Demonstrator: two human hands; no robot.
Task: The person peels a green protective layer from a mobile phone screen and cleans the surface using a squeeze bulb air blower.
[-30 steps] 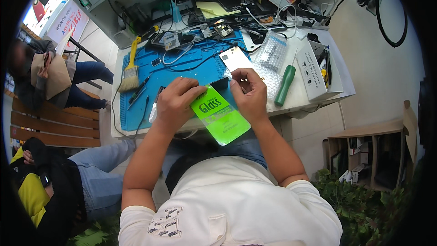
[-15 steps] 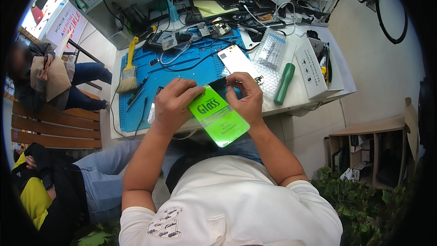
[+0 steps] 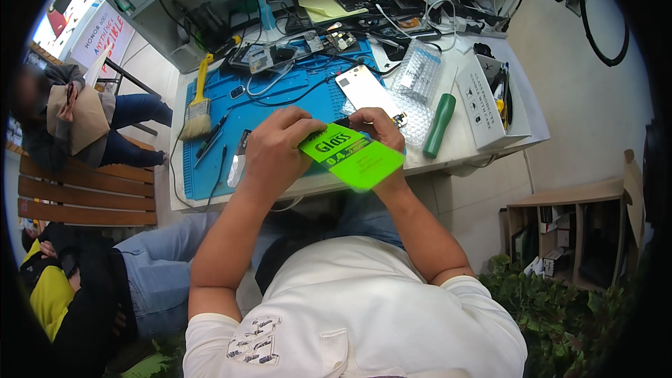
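Head view: your left hand (image 3: 276, 147) grasps a green packet (image 3: 355, 159). Can't tell your right hand's (image 3: 381, 127) hold. Screwdriver (image 3: 439, 126), packet's two o'clock.

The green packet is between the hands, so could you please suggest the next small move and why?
Perhaps ease the dark piece at the top edge outward with the right hand: that hand is right beside it, while the left hand grips the green packet by its upper end.
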